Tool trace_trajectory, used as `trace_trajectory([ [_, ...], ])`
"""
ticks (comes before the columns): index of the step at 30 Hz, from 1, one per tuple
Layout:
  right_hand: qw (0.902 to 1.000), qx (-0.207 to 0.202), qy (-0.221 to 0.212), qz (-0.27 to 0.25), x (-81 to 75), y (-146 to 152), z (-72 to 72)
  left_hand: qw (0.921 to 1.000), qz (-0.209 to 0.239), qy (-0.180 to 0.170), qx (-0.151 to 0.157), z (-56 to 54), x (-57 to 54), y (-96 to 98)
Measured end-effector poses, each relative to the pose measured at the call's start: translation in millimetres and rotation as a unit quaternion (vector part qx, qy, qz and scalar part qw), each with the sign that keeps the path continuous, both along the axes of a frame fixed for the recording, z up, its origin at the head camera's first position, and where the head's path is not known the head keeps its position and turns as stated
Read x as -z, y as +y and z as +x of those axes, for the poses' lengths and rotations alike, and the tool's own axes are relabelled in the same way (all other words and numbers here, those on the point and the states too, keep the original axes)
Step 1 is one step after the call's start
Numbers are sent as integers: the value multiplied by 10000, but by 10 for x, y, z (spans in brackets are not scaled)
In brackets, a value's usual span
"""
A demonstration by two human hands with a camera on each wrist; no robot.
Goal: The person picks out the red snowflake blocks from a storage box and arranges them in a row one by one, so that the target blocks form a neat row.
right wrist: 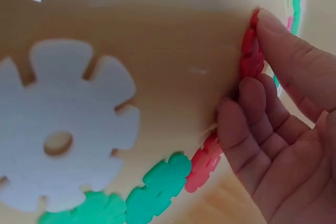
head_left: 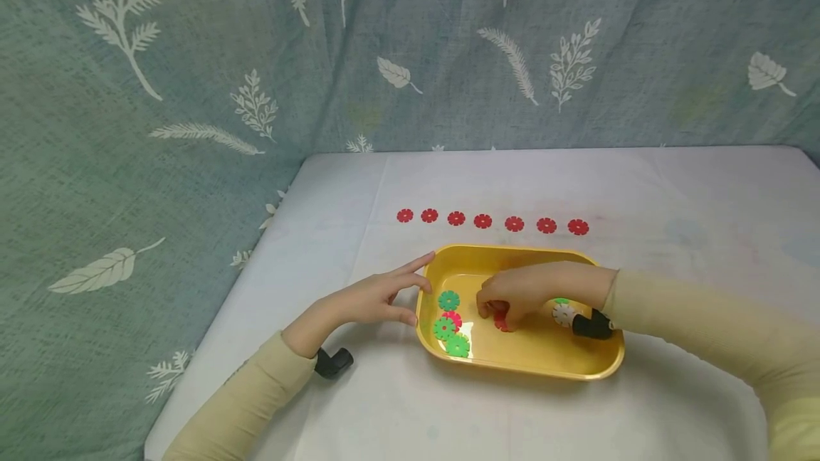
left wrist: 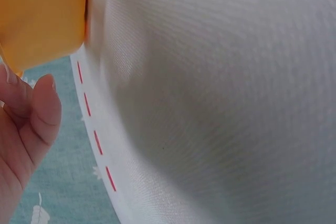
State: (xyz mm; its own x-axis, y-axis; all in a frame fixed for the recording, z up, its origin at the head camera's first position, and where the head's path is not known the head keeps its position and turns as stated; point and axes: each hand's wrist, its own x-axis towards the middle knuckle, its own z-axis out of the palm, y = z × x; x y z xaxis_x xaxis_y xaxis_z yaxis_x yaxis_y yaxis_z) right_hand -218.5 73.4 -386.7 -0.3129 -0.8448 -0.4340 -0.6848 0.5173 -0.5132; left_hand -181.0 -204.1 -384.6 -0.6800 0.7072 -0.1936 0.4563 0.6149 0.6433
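Note:
My right hand reaches down into a yellow tray. Its thumb and fingers pinch a red notched plastic disc, seen edge-on in the right wrist view. Another red disc lies just below those fingertips, beside green discs. A white disc with a round centre hole is close to the right wrist camera. At the tray's left end, my left hand has its fingers spread, with fingertips right at the rim; nothing is held in them.
Several red discs form a row on the white cloth behind the tray. Green discs and a pinkish-red disc gather at the tray's left end. A leaf-patterned curtain hangs behind the table.

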Motion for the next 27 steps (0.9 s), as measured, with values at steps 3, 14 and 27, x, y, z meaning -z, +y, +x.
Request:
trace_trajectory([
  [3, 9998, -137, 70, -99, -1, -3, -2, 10000, 2, -9, -11, 0, 6, -1],
  [14, 9960, -724, 527, -31, 8, 21, -4, 10000, -34, 7, -3, 0, -10, 7],
  [27, 9972, -632, 242, -308, 33, 3, -20, 10000, -48, 43, 3, 1, -6, 3],
])
